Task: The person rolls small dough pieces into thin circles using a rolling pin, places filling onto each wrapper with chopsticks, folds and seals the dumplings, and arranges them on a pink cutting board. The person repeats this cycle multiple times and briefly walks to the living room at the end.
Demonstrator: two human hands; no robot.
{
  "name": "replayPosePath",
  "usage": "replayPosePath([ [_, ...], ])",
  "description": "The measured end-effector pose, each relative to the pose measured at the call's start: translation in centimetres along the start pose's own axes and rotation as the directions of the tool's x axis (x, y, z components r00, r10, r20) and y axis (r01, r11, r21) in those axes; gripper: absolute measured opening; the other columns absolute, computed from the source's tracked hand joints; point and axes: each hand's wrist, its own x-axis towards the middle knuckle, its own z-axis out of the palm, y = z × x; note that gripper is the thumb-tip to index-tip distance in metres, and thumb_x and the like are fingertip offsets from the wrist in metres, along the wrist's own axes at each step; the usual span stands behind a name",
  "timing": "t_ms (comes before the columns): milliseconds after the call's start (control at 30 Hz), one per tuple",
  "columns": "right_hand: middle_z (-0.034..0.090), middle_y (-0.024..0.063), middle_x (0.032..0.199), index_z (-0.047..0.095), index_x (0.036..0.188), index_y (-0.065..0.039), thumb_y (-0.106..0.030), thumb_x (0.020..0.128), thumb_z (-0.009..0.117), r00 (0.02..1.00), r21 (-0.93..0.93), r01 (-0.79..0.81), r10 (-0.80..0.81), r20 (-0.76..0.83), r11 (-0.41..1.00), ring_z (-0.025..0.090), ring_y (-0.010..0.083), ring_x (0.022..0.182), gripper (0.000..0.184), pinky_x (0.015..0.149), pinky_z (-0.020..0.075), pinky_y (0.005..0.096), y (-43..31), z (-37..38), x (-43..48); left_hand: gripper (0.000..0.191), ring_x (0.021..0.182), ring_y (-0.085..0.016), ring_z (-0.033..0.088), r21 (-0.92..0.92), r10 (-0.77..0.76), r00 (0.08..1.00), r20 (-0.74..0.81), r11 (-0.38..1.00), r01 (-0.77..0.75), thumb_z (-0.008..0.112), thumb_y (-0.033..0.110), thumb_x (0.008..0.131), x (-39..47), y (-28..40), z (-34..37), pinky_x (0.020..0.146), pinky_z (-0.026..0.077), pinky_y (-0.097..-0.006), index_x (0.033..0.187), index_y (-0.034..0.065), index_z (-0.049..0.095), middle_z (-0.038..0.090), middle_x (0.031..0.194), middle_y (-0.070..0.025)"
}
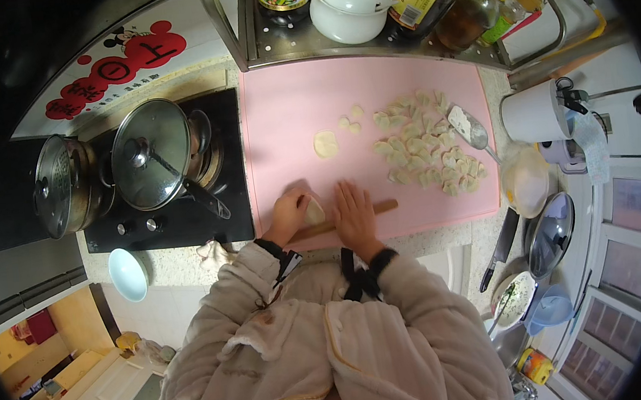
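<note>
My left hand (290, 214) pinches the edge of a thin dough wrapper (314, 211) between thumb and fingers. Flat across a wooden rolling pin (386, 206) lies my right hand (355, 215), fingers stretched forward and not curled round the wood. The pin rests on a pink silicone mat (282, 99), against the wrapper's near side; its left part passes close by my left hand. Farther up the mat is a flattened dough round (325, 144), with several small dough lumps (354, 128) beside it. Many small pale dumplings (417, 153) cover the right side.
A metal scoop of flour (467, 126) lies at the mat's right edge. Lidded pans (151, 152) stand on the black cooktop (113, 237) at left. A kitchen knife (500, 249) and a filling bowl (514, 300) are at right. Overhead, a metal rack (294, 49) holds bottles and a white pot (351, 12).
</note>
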Motion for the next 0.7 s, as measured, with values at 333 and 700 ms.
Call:
replayPosePath([
  [333,0.037,0.0103,0.153,0.037,0.148,-0.006,-0.028,0.098,0.046,0.979,-0.034,0.062,-0.068,-0.191,0.997,0.028,0.0274,0.144,0.055,0.116,0.0220,0.0513,-0.1,0.9,4.0,0.017,0.081,-0.035,0.064,0.188,0.139,0.967,0.214,0.965,-0.181,0.065,0.016,0.086,-0.6,1.2,-1.4,0.070,0.050,-0.0431,0.098,0.0061,0.070,0.067,0.088,-0.0174],
  [700,0.040,0.0103,0.151,0.043,0.144,-0.007,-0.033,0.098,0.047,0.999,0.126,0.028,-0.033,0.031,0.992,0.028,0.0275,0.144,0.054,0.116,0.0226,0.0502,-0.5,-0.7,-2.9,0.013,0.076,-0.011,0.060,-0.331,-0.192,0.980,0.057,0.922,0.200,0.061,0.015,0.095,-0.8,-3.5,-0.8,0.065,0.048,-0.0266,0.099,0.0039,0.067,0.063,0.084,-0.0021],
])
